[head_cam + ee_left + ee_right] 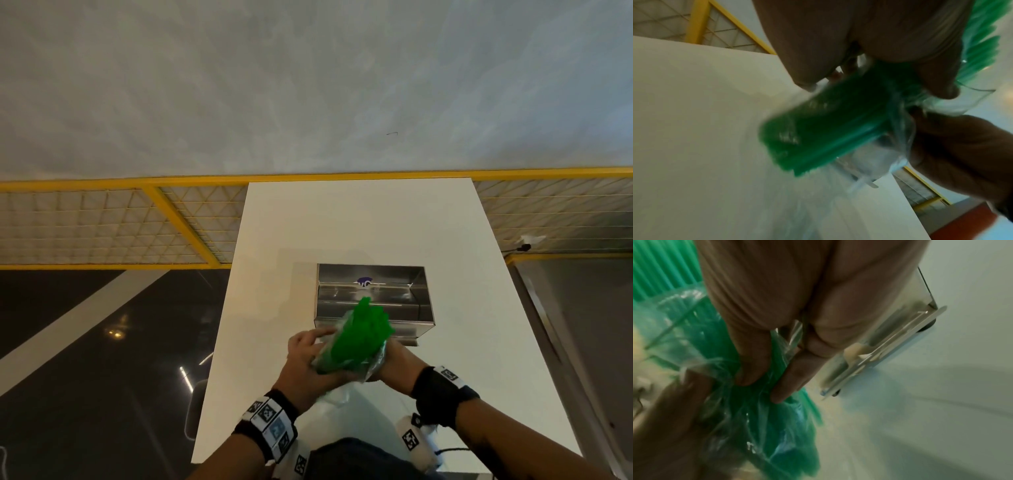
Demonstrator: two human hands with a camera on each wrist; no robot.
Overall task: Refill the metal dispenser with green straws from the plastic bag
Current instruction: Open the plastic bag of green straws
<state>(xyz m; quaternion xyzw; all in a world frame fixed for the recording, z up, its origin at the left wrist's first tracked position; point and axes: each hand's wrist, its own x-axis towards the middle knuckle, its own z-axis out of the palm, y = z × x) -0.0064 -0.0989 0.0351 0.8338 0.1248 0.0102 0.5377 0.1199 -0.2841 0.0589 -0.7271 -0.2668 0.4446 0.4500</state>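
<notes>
Both hands hold the bag of straws just in front of the open dispenser.

The left hand (pixel 310 359) and right hand (pixel 394 365) each grip the crinkled clear plastic bag (pixel 371 365); the bundle of bright green plastic straws (pixel 363 334) juts from its mouth toward the open, shiny metal box dispenser (pixel 373 296) on the white table (pixel 359 222); the step looks like freeing the straws; next, turn them level with the trough; the clinging bag may hinder this.

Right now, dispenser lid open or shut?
Open. The head view looks straight into the dispenser: bare metal walls and floor show, no straws inside. Both hands hold the bag of straws at its near edge.
</notes>
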